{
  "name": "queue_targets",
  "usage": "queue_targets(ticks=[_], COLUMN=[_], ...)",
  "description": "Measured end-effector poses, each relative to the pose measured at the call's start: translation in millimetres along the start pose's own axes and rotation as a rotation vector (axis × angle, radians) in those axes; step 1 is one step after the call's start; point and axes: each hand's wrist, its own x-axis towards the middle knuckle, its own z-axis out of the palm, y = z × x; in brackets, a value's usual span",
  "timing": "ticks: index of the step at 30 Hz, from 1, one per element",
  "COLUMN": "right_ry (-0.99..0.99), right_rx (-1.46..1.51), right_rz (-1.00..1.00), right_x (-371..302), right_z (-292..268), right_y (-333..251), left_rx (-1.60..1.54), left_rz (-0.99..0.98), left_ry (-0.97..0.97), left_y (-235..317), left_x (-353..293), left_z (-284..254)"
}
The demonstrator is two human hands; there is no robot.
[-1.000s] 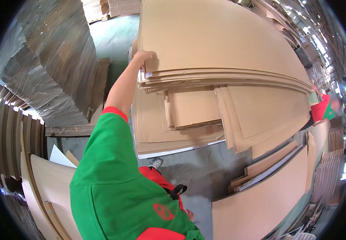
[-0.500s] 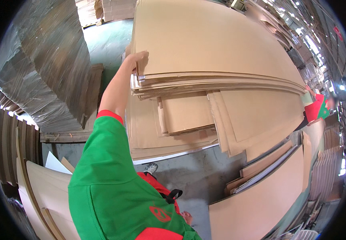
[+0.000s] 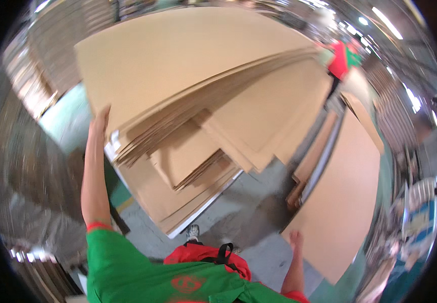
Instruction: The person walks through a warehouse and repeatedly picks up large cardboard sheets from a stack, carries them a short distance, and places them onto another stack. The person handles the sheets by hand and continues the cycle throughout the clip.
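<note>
My left hand [image 3: 100, 122] is closed on the left edge of a large brown cardboard sheet [image 3: 193, 55], near its corner. Several more sheets lie under it in a fanned stack, their layered edges [image 3: 178, 111] showing. Smaller cardboard pieces [image 3: 183, 156] lie lower in the same pile. At the far right end of the top sheets stands another person [image 3: 340, 60] in red and green, one arm reaching to the sheets. My right hand [image 3: 295, 239] is low on the right, in front of a leaning cardboard panel [image 3: 337, 197]; its fingers are blurred, and whether it touches the panel is unclear.
Plastic-wrapped stacks [image 3: 32, 166] stand on the left. More cardboard stacks [image 3: 52, 43] are at the far left. Narrow boards [image 3: 314, 151] lean behind the panel. Grey floor [image 3: 249, 212] shows between the pile and the panel, with my shoe [image 3: 193, 232] on it.
The view has turned, so the pile now sits slanted and further left. My left hand keeps its hold on the sheet's edge. My right hand has come up into view beside the leaning panel.
</note>
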Motion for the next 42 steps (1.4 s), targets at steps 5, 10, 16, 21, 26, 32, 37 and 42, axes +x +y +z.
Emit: queue_targets(ticks=[5, 10, 16, 21, 26, 32, 37, 42], right_ry=[-0.267, -0.451, -0.244, -0.161, -0.309, -0.150, -0.063, -0.032], right_rx=[1.092, 1.611, 1.256, 1.400, 1.468, 1.582, 1.508, 1.366], right_rz=[-0.139, 0.032, 0.138, 0.145, 0.047, -0.093, 0.046, 0.079], right_x=[11.5, -40.9, -47.2, -64.7, -114.0, -127.7, -121.6, -128.1], right_z=[-36.3, -52.7, -91.2, -43.7, -0.5, 2.0, -70.1, -186.9], right_y=[-231.2, -319.1, -236.4, -253.0, -323.6, -360.1, -239.6, -1.2], left_rx=[-0.107, -0.093, -0.293, -0.350, -0.358, -0.178, -0.230, -0.312], left_rz=[-0.136, -0.625, -0.835, -0.335, -0.072, -0.086, -0.202, -0.300], left_ry=[0.108, -0.265, -0.411, -0.031, -0.014, 0.000, -0.252, -0.285], left_y=[-131.3, -231.7, -284.5, -238.1, -205.4, -186.6, -209.4, -224.2], left_x=[-179.7, -357.1, -416.3, -328.3, -193.6, -152.9, -277.2, -399.3], left_z=[118.0, 223.5, 241.0, 158.9, 108.9, 115.4, 188.5, 232.5])
